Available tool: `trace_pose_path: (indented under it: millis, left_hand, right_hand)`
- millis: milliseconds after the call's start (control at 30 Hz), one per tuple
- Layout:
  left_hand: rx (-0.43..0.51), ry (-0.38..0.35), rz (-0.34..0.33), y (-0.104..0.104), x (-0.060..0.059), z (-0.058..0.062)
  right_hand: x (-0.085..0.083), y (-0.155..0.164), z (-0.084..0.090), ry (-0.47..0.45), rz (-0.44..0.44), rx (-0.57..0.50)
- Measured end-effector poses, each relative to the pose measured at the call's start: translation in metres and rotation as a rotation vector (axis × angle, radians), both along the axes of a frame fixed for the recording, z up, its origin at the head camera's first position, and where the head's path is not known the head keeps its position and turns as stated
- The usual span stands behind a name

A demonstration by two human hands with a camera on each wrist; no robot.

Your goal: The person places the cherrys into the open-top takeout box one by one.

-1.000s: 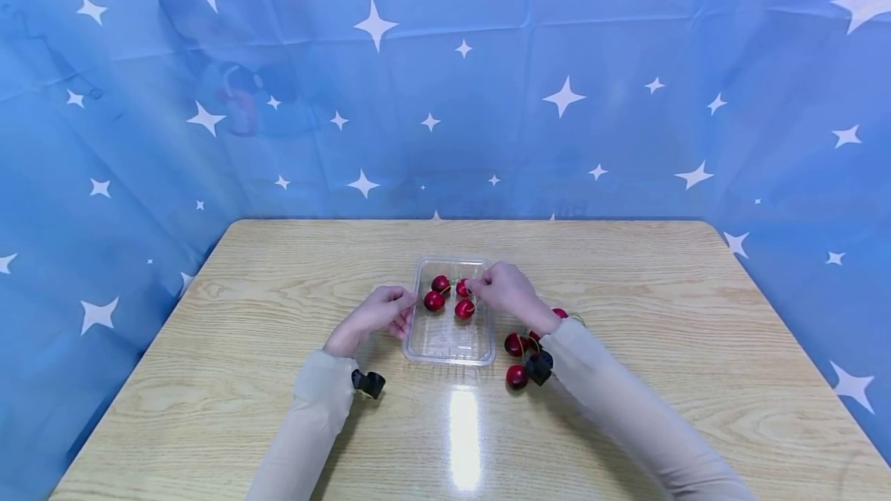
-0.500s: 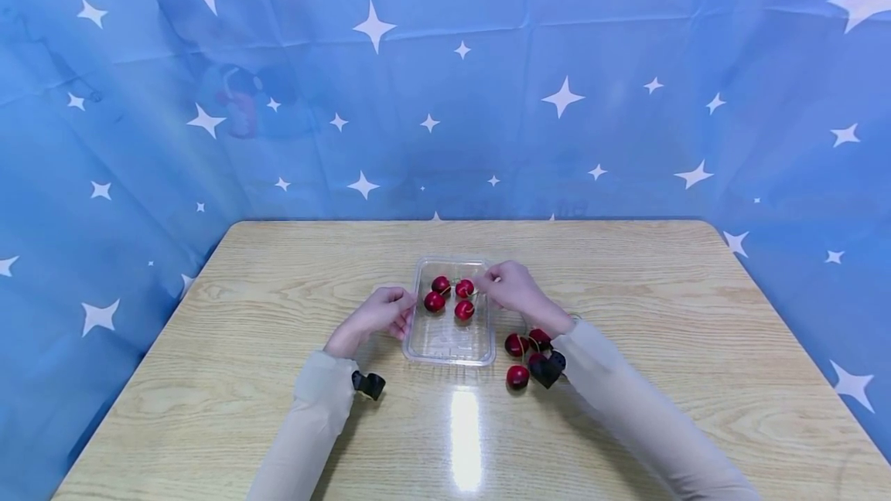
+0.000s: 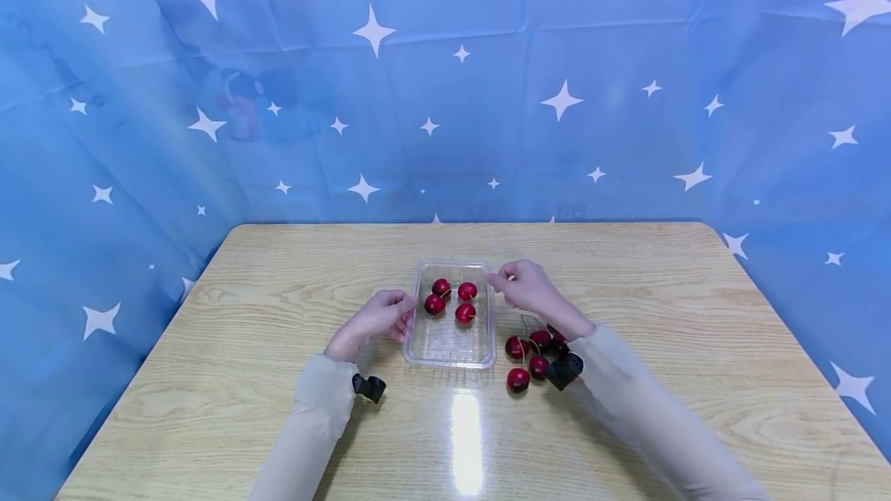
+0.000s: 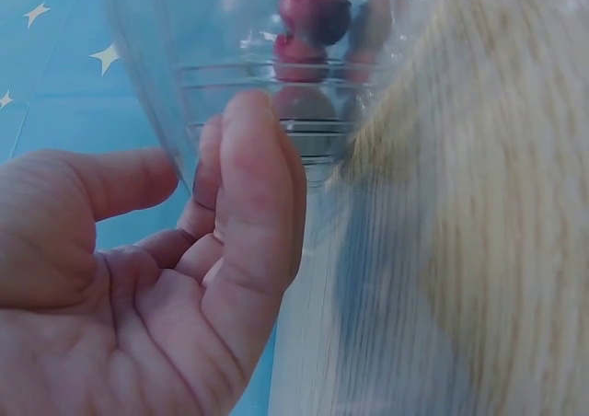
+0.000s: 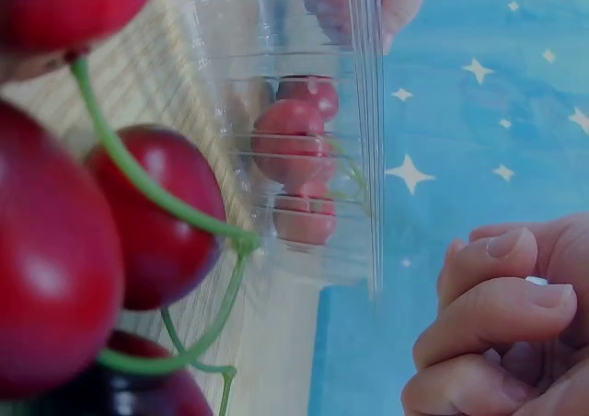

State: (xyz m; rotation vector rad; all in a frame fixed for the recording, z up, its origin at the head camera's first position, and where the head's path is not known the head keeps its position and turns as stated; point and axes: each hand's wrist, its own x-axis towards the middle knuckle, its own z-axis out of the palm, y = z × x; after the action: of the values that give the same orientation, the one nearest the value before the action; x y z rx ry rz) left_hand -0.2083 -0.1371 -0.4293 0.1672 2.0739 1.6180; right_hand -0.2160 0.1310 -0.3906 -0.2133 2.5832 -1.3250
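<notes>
A clear plastic box [image 3: 448,348] stands on the table, with several dark red cherries [image 3: 435,304] in its far half. My left hand [image 3: 379,314] pinches its left wall between thumb and fingers; in the left wrist view the thumb lies on one side of the plastic and the fingers [image 4: 258,195] on the other. My right hand [image 3: 530,286] is beside the far right rim, fingers loosely curled, with no cherry visible in them. Below that hand, right of the box, lies a group of loose cherries [image 3: 517,380] with green stems, partly hidden by the wrist camera.
The wooden table [image 3: 278,261] extends on all sides of the box. A blue curtain with white stars [image 3: 445,99] hangs behind its far edge. A black camera [image 3: 565,369] on the right wrist sits over the loose cherries, and another [image 3: 369,387] is on the left wrist.
My right hand has let go of the cherry at the far right inside the box and drawn back to the right, past the rim. My left hand has stayed on the box.
</notes>
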Motion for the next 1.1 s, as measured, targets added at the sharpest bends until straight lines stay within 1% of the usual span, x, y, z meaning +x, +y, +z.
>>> trace_pose_path:
  millis: [167, 400, 667, 833, 933, 1100]
  left_hand:
    - [0.006, 0.008, -0.011, 0.000, 0.000, -0.001]
    - [0.009, 0.004, -0.012, -0.002, 0.002, -0.003]
    - [0.023, 0.007, -0.005, -0.003, 0.001, -0.005]
    - [0.017, 0.007, -0.007, -0.003, -0.001, -0.005]
    - [0.016, 0.005, -0.010, -0.002, -0.001, -0.004]
    - [0.009, 0.005, -0.012, -0.001, 0.000, -0.002]
  right_hand:
    - [0.001, 0.007, 0.002, 0.004, 0.007, 0.009]
    - [0.006, 0.014, 0.003, -0.033, -0.006, 0.004]
    - [0.009, 0.023, 0.001, -0.019, 0.006, -0.006]
    - [0.012, 0.028, -0.001, -0.023, -0.005, -0.006]
    - [0.014, 0.031, -0.002, -0.024, -0.001, 0.014]
    - [0.016, 0.035, -0.003, -0.067, 0.012, 0.051]
